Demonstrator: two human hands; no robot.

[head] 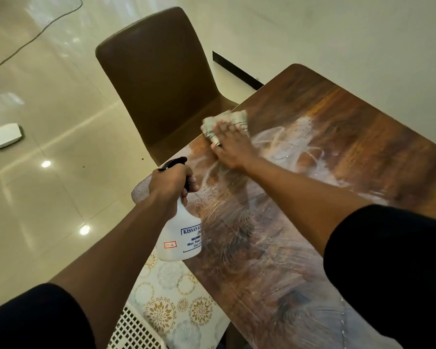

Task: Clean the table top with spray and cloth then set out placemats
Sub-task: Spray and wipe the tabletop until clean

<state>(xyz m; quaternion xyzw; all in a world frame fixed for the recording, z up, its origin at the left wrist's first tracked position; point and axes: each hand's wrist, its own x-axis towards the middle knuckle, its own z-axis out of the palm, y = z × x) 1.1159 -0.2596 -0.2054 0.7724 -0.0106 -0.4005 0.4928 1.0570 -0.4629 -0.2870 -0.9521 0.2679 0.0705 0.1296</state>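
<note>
One cloth (224,122), flat under spread right hand (233,144) near table (337,137) far edge. One spray bottle (180,238), neck gripped by left hand (170,183). Patterned placemats (171,298) below edge, count unclear. One chair (156,79).

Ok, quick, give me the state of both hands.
Left hand: closed, gripping the spray bottle by its neck.
Right hand: open, fingers flat, pressing the cloth on the table.

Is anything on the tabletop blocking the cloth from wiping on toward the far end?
Nothing visible. The right hand presses the cloth near the table edge by the chair; only wet streaks lie beyond.
</note>
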